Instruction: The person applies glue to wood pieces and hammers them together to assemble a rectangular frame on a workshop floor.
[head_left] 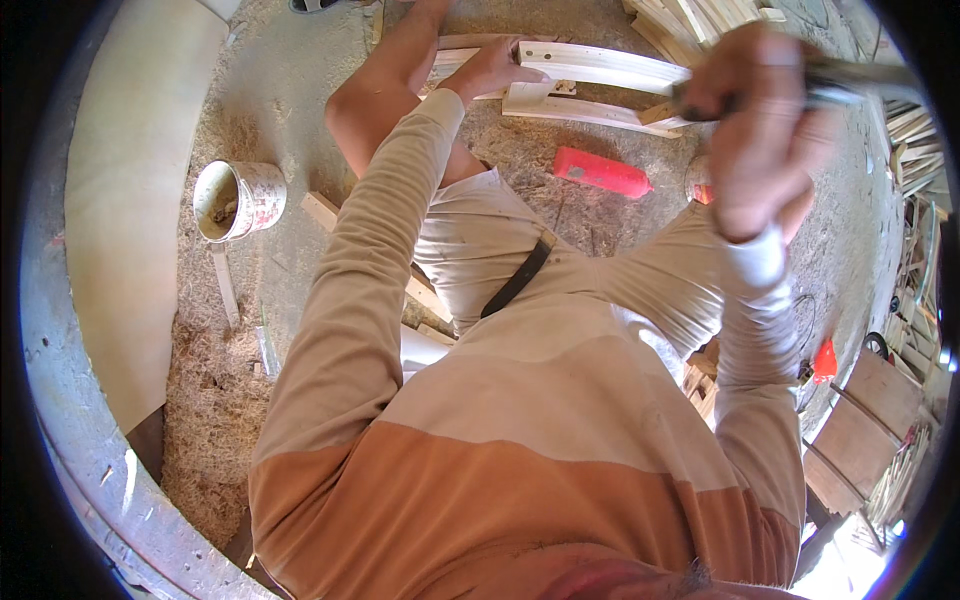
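Your left hand (492,68) presses flat on the curved pale wooden frame (600,68) ahead; your right hand (757,130) grips a tool handle (860,80) tightly. The bucket (262,195), far left, holds brownish residue.

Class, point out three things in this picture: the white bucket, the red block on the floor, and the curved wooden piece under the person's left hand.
white bucket (262,197), head view, its outer wall.
red block (600,172), head view, its top face.
curved wooden piece (610,66), head view, its pale upper face.
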